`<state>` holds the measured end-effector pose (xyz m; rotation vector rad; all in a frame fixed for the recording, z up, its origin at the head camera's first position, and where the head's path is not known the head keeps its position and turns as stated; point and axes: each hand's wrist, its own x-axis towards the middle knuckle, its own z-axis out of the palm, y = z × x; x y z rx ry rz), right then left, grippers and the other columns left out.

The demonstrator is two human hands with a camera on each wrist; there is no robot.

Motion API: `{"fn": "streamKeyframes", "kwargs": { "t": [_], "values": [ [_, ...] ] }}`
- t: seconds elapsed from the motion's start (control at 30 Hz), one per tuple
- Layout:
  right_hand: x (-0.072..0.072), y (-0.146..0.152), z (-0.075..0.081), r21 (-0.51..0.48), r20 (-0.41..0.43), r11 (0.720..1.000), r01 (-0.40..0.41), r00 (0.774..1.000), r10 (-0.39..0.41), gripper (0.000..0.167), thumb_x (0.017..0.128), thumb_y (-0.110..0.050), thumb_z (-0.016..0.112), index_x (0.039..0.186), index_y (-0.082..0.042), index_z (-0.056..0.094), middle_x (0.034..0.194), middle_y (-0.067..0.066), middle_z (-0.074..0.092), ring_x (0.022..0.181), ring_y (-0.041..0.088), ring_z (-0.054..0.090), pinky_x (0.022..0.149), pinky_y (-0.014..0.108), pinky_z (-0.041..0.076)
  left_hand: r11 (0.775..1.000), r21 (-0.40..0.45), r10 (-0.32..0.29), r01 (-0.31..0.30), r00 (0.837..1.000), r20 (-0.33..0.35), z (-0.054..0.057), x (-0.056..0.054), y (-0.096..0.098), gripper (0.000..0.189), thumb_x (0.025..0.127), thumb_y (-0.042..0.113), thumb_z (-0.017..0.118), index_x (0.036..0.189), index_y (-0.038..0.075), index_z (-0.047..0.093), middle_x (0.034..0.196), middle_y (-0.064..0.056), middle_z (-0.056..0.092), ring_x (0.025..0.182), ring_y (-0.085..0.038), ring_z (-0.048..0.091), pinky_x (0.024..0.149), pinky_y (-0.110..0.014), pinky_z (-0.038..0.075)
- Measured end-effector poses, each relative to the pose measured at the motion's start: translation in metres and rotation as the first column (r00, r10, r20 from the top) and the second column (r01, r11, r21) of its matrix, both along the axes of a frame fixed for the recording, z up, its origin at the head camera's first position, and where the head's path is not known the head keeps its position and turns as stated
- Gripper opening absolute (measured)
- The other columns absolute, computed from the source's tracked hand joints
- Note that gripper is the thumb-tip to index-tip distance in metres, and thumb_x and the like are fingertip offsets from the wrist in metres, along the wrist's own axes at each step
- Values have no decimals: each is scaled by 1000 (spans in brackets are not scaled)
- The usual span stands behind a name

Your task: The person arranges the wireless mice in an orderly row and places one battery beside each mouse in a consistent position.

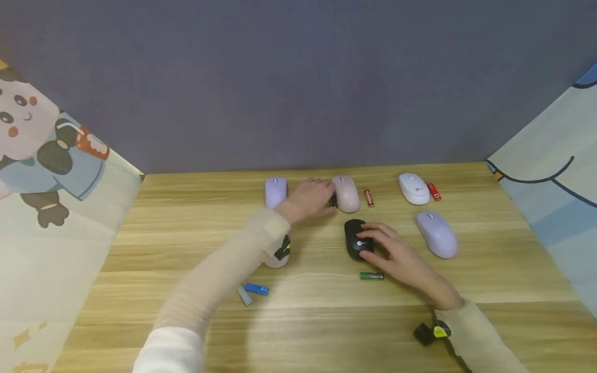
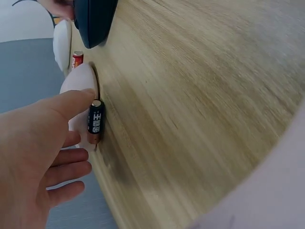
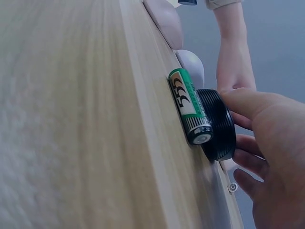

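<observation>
My left hand (image 1: 310,198) reaches to the back of the table, beside a pale pink computer mouse (image 1: 346,194). A black battery (image 2: 96,119) stands between that mouse and the hand in the left wrist view. The thumb points at the battery's top end, and the other fingers are loosely spread; whether the thumb touches anything cannot be told. My right hand (image 1: 396,259) holds a black computer mouse (image 1: 353,241), thumb and fingers bent around its side. In front of this mouse lies a green battery (image 3: 188,105), apart from the hand.
Lilac mice (image 1: 275,192) (image 1: 437,234) lie left and right. A white mouse (image 1: 413,188) has a red battery (image 1: 434,191) beside it; another red battery (image 1: 369,198) is near the pink mouse. Blue (image 1: 257,289) and grey (image 1: 244,295) batteries lie front left. My left sleeve partly covers another mouse (image 1: 277,260).
</observation>
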<state>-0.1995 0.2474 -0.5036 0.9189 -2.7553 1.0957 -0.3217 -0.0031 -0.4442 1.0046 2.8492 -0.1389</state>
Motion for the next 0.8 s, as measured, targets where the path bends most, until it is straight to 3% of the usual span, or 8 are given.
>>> {"fn": "streamKeyframes", "kwargs": {
  "t": [0.27, 0.47, 0.6, 0.8],
  "values": [
    [-1, 0, 0, -5, 10, 1000, -4, 1000, 4, 39, 97, -22, 74, 135, -19, 62, 149, 9, 52, 140, 36, 47, 113, 60, 44, 997, 77, 3, -4, 1000, 11, -8, -6, 4, 47, 98, 41, 72, 128, 7, 60, 128, -8, 67, 117, -22, 65, 109, -40, 49],
    [-2, 0, 0, -5, 5, 1000, -4, 1000, 4, 40, 97, -21, 74, 135, -19, 62, 149, 9, 52, 140, 36, 47, 113, 60, 44, 994, 105, -16, 15, 1000, 12, -11, -10, 1, 40, 95, 36, 75, 122, 8, 63, 119, -5, 70, 110, -19, 65, 107, -39, 50],
    [-1, 0, -1, 2, 6, 1000, -1, 1000, 1, 40, 97, -22, 74, 135, -19, 63, 149, 10, 52, 140, 36, 48, 113, 60, 43, 995, 94, -35, 34, 999, 10, -10, -13, -6, 42, 92, 35, 77, 122, 10, 63, 117, -1, 71, 109, -18, 66, 110, -38, 48],
    [-1, 1, -2, 0, -2, 1000, -4, 1000, 4, 39, 97, -21, 75, 134, -18, 63, 148, 11, 53, 139, 37, 48, 112, 60, 44, 993, 115, -27, 25, 1000, 15, -5, -13, -30, 41, 88, 34, 77, 119, 11, 64, 111, 0, 70, 105, -19, 65, 102, -34, 52]
  ]
}}
